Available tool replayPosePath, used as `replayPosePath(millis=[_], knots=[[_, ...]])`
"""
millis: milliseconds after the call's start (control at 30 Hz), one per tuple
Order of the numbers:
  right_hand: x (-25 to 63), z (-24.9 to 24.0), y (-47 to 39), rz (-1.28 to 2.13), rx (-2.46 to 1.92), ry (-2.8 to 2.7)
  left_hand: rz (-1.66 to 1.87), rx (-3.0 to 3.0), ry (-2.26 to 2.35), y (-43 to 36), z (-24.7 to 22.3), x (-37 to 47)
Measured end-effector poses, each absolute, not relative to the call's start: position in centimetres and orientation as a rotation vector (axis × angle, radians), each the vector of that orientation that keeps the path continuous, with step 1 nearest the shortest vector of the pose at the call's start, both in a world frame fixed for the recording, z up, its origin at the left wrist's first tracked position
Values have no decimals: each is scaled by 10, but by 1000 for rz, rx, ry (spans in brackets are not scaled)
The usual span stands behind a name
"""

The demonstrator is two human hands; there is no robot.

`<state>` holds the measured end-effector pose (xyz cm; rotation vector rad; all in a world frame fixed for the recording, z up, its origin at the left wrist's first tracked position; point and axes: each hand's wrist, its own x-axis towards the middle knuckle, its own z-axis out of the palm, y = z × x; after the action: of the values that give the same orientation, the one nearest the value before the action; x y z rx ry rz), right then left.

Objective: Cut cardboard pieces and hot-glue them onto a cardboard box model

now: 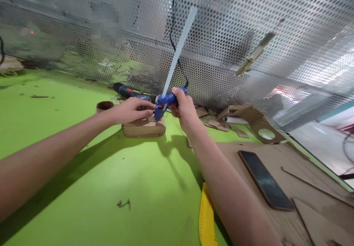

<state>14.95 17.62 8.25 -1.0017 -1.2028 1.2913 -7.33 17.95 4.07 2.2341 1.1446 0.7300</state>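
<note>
My right hand is wrapped round the handle of a blue glue gun, whose nozzle end points down at a small cardboard box. A long whitish glue stick rises from the gun, and a black cable runs up behind it. Resting on top of the box, my left hand has its fingers stretched out towards the gun; the exact contact under the fingertips is hidden. A cardboard ring stands left of the box.
A dark power tool lies behind the box, before a perforated metal screen. Cardboard scraps and a cut cardboard piece lie right. Nearer are a phone on cardboard and a yellow tool on the green table.
</note>
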Motion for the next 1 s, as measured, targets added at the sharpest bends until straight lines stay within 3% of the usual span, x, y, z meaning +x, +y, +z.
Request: replayPosePath(millis=[700,833,1000], knots=[[159,77,180,1407,-1009,-1208,844,2284,1220,169,47,-70],[160,83,177,1440,-1023,-1186,1024,2349,1189,164,51,-68],[157,90,172,1444,-1037,-1166,1535,2253,1093,147,68,-54]])
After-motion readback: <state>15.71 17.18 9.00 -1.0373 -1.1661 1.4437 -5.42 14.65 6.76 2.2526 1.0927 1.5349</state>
